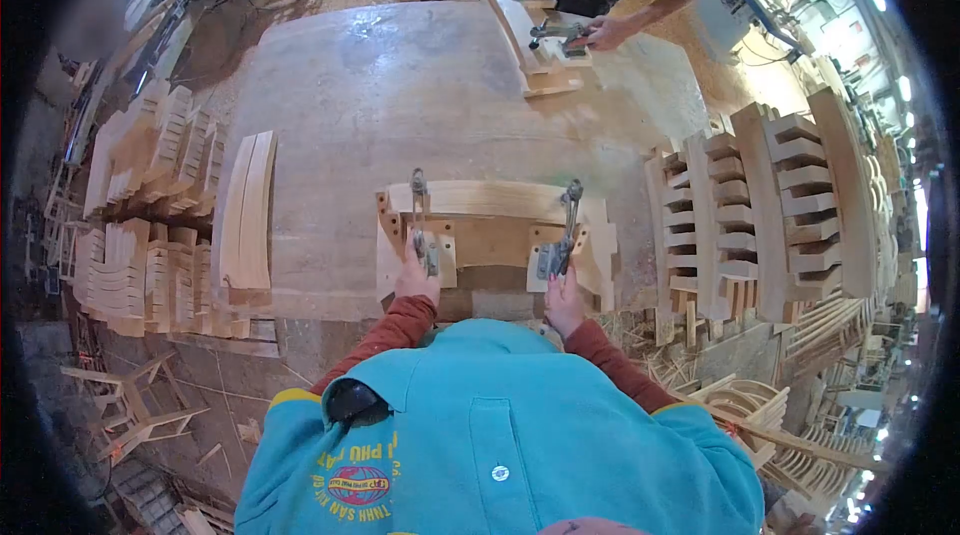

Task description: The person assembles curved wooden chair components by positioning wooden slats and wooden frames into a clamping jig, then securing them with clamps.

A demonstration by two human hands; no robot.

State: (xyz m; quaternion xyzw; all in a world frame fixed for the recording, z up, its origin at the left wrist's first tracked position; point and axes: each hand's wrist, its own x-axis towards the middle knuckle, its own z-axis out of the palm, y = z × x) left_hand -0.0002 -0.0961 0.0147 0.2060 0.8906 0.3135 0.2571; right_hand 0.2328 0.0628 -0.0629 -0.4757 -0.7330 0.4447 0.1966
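A wooden jig [490, 241] lies at the table's near edge, with a curved pale wood piece [490, 199] along its far side. Two metal toggle clamps stand on it, a left one [419, 197] and a right one [571, 205], their tips reaching over the curved piece. My left hand [417, 280] is closed round the handle of the left clamp. At the right clamp's handle, my right hand [565, 303] has its fingers wrapped round the lower end.
Across the table [350, 115] a co-worker's hand [606, 33] is at a similar clamped jig [520, 30]. Two long wood strips [248, 210] lie at the left. Stacked wooden parts flank both sides, left [150, 155] and right [760, 205].
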